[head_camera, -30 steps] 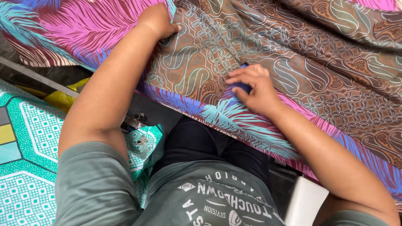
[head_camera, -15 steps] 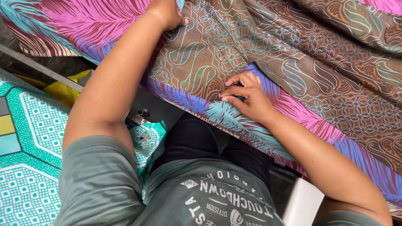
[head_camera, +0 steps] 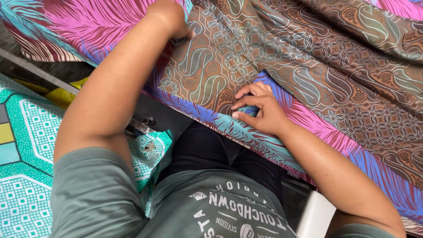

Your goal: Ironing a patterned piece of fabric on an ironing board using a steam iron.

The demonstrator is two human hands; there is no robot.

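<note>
**Hands pinning and pinching layered cloth at the near edge**

Both hands work on the fabric, the right hand [head_camera: 260, 112] nearest the body, its fingers curled together and pinching the near corner of the brown paisley cloth [head_camera: 282, 66] where it meets the feather-print cloth [head_camera: 79, 26] beneath. That corner sits just above the person's lap, at the near border of the worktop. Farther off, the left hand [head_camera: 174, 20] reaches out over the far part of the brown cloth's left edge, pressed down on it; its fingers are mostly hidden behind the wrist, so I cannot tell whether they are spread or closed

As a judgement of progress: the brown cloth already lies over the feather print across most of the surface, its left edge running fairly straight between the two hands, so that side looks roughly aligned. The near corner is not yet flat, being gathered in the fingertips, and folds and ridges remain across the far right of the brown cloth, so smoothing there looks undone

To the left, below the worktop, a teal geometric-patterned cloth [head_camera: 26, 132] lies beside a metal rail [head_camera: 39, 70]; a white object [head_camera: 310, 216] shows at the lower right
</note>
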